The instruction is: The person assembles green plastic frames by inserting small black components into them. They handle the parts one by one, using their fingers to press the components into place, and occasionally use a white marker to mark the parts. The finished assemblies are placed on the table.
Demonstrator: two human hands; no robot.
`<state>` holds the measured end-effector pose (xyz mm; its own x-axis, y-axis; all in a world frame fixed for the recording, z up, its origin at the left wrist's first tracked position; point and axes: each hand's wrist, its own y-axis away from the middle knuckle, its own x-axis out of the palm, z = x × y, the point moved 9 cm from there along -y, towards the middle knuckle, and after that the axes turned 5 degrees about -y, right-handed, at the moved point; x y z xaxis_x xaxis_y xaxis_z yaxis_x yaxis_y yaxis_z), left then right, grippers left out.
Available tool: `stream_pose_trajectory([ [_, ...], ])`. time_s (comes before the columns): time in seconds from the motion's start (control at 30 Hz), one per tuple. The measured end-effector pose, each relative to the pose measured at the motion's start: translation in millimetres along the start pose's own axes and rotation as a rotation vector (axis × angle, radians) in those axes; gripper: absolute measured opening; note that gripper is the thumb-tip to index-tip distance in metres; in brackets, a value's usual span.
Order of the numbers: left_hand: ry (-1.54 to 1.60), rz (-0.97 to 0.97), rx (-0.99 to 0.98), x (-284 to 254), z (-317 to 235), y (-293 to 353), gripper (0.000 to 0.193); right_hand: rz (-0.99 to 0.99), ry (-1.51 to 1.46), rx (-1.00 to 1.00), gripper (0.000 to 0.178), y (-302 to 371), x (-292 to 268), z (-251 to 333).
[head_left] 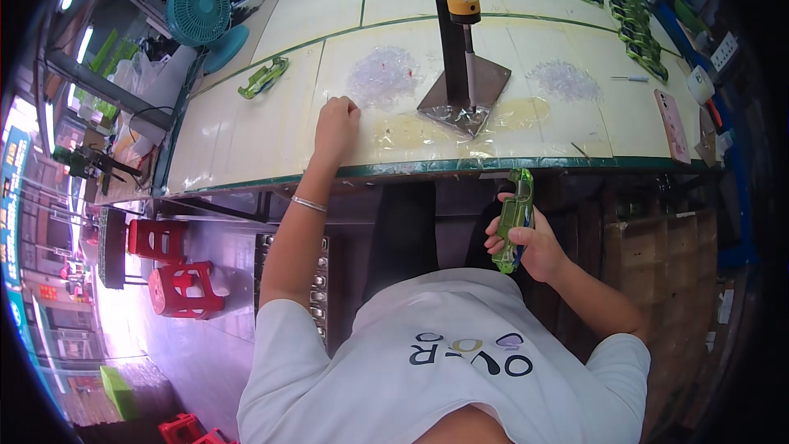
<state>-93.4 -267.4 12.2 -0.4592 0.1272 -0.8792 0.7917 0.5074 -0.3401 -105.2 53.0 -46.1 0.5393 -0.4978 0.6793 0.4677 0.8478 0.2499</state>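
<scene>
My right hand (544, 248) grips a green toy car body (515, 218) upright in front of the table's near edge, thumb across its side. My left hand (337, 127) rests on the tabletop with its fingers curled together, just below a heap of small clear plastic pieces (383, 76); whether anything is between the fingertips is hidden. Between and beyond the hands, a powered screwdriver (464, 12) hangs from a dark stand over a square metal plate (481, 90). Another green car body (263, 78) lies farther left on the table.
Right of the stand lie a second heap of clear pieces (565, 80), a small screwdriver (629, 78) and a pink phone (671, 126). Several green car bodies (637, 33) line the far right. A teal fan (199, 10) stands at far left; red stools (186, 289) are on the floor.
</scene>
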Motion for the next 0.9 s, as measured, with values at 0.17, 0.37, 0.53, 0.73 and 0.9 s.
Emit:
stream_pose_trajectory([
  [0.17,-0.037,0.204,-0.111,2.3,4.2,-7.8,0.010,-0.040,0.096,-0.008,0.071,2.9,-12.2,3.0],
  [0.37,0.466,0.282,-0.236,6.9,8.3,13.3,0.007,0.005,0.017,-0.006,0.070,5.0,-10.4,5.5],
  [0.53,0.617,0.237,-0.246,6.4,7.6,28.0,0.013,-0.002,-0.009,0.002,0.067,3.4,-15.4,5.7],
  [0.73,0.257,0.128,-0.144,-8.2,9.0,29.0,0.011,-0.012,0.003,-0.001,0.068,4.1,-16.2,6.9],
  [0.9,-0.029,0.227,-0.167,-15.0,1.5,25.1,0.009,-0.023,0.048,0.003,0.069,4.1,-17.5,7.5],
])
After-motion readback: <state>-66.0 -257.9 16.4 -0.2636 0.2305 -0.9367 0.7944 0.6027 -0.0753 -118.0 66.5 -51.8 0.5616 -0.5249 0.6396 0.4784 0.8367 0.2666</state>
